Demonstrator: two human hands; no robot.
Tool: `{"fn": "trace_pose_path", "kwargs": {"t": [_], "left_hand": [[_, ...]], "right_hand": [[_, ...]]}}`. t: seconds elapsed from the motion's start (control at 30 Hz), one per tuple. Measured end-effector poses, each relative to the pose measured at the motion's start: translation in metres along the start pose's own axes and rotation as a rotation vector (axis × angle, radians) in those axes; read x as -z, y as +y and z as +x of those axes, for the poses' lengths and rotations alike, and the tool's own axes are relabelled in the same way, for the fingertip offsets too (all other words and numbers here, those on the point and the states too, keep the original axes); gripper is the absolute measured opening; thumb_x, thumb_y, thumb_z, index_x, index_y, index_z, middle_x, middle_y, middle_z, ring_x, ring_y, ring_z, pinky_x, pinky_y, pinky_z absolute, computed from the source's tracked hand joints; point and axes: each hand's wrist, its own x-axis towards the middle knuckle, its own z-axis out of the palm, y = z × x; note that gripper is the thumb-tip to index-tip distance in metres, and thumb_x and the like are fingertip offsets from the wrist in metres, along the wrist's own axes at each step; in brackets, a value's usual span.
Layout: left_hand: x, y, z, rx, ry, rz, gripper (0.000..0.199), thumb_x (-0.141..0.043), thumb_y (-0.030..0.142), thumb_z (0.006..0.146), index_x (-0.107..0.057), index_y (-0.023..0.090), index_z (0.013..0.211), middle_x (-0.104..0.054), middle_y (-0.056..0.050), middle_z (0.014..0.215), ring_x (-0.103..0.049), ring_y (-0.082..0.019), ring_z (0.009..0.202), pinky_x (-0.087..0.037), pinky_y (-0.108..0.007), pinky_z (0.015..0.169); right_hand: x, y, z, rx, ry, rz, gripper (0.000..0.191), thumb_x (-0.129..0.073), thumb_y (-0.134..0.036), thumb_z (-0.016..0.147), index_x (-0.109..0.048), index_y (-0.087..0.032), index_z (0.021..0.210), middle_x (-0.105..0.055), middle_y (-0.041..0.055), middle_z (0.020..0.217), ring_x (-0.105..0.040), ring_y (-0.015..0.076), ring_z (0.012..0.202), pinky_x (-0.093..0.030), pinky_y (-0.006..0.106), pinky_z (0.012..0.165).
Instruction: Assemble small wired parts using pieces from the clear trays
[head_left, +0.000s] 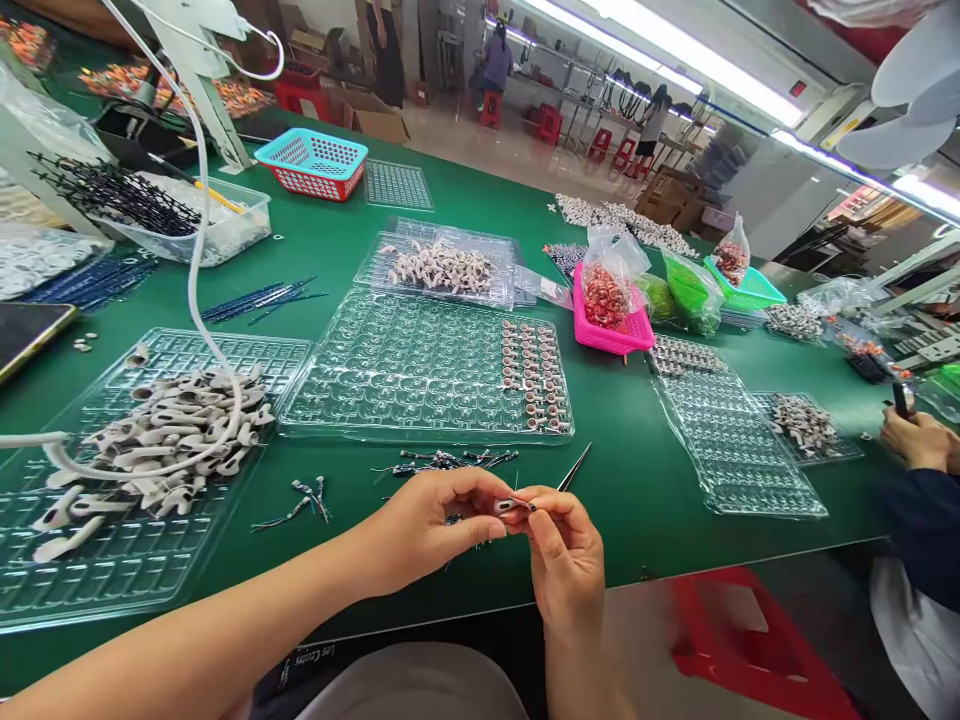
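Observation:
My left hand (pixel 450 515) pinches a small white earphone shell (pixel 508 506) between thumb and fingertips, low over the near table edge. The fingers of my right hand (pixel 566 545) close on the shell's other end, where a small dark part (pixel 532 506) shows at the fingertips. Metal tweezers (pixel 576 466) stick out behind my right hand; whether it holds them I cannot tell. Just beyond my hands lies a pile of small wired circuit boards (pixel 450 460), partly hidden. A few more wired boards (pixel 304 497) lie left of my left wrist.
A clear tray (pixel 397 360) has filled rows at its right end. Loose white shells (pixel 172 430) heap on the left tray under a white hose (pixel 199 200). Beyond are a tray of pale parts (pixel 442 265) and a pink basket (pixel 615 335). A co-worker's hand (pixel 919 440) is at right.

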Motion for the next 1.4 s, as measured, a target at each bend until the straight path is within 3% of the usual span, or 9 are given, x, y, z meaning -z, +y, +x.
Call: {"fn": "trace_pose_path", "kwargs": {"t": [0.13, 0.23, 0.33, 0.47, 0.93, 1.4], "left_hand": [[0.002, -0.001, 0.003, 0.059, 0.027, -0.05, 0.019, -0.066, 0.033, 0.085, -0.07, 0.018, 0.096, -0.074, -0.004, 0.087, -0.066, -0.017, 0.077, -0.055, -0.03, 0.072], [0.004, -0.002, 0.005, 0.103, 0.082, -0.131, 0.022, -0.069, 0.035, 0.082, -0.069, 0.018, 0.096, -0.069, -0.001, 0.079, -0.063, -0.014, 0.067, -0.055, -0.028, 0.068], [0.005, -0.004, 0.007, 0.184, 0.093, -0.219, 0.027, -0.07, 0.039, 0.08, -0.068, 0.017, 0.097, -0.067, 0.0, 0.075, -0.062, -0.014, 0.065, -0.055, -0.028, 0.067], [0.006, -0.006, 0.009, 0.232, 0.107, -0.223, 0.029, -0.069, 0.04, 0.081, -0.067, 0.017, 0.098, -0.068, -0.001, 0.076, -0.063, -0.014, 0.067, -0.054, -0.029, 0.067], [0.004, -0.006, 0.01, 0.242, 0.091, -0.224, 0.026, -0.068, 0.038, 0.081, -0.067, 0.019, 0.099, -0.068, 0.001, 0.077, -0.063, -0.014, 0.067, -0.055, -0.028, 0.068], [0.003, -0.008, 0.01, 0.243, 0.074, -0.24, 0.025, -0.068, 0.036, 0.082, -0.068, 0.018, 0.099, -0.069, 0.0, 0.078, -0.063, -0.013, 0.066, -0.055, -0.028, 0.068]], "right_hand": [[0.005, -0.005, -0.002, 0.02, -0.024, -0.027, 0.008, -0.062, -0.028, 0.091, -0.066, -0.021, 0.092, -0.07, 0.0073, 0.099, -0.07, 0.0183, 0.08, -0.06, 0.035, 0.069], [0.014, -0.008, -0.004, 0.119, 0.039, -0.185, 0.007, -0.06, -0.024, 0.092, -0.066, -0.022, 0.093, -0.069, 0.0046, 0.093, -0.067, 0.0163, 0.078, -0.058, 0.033, 0.07], [0.023, -0.005, -0.007, 0.182, 0.128, -0.382, 0.007, -0.059, -0.022, 0.092, -0.066, -0.023, 0.092, -0.062, 0.0005, 0.082, -0.061, 0.0131, 0.073, -0.053, 0.026, 0.065], [0.028, 0.002, -0.012, 0.155, 0.148, -0.495, 0.006, -0.059, -0.024, 0.092, -0.065, -0.023, 0.092, -0.059, 0.0007, 0.082, -0.058, 0.0124, 0.069, -0.049, 0.025, 0.06], [0.03, 0.002, -0.013, 0.141, 0.067, -0.563, 0.008, -0.057, -0.023, 0.092, -0.065, -0.024, 0.094, -0.061, 0.0014, 0.084, -0.058, 0.0134, 0.071, -0.047, 0.025, 0.059], [0.029, 0.001, -0.013, 0.143, 0.066, -0.604, 0.008, -0.056, -0.022, 0.093, -0.064, -0.023, 0.093, -0.06, 0.0007, 0.081, -0.059, 0.0132, 0.072, -0.047, 0.024, 0.061]]}}
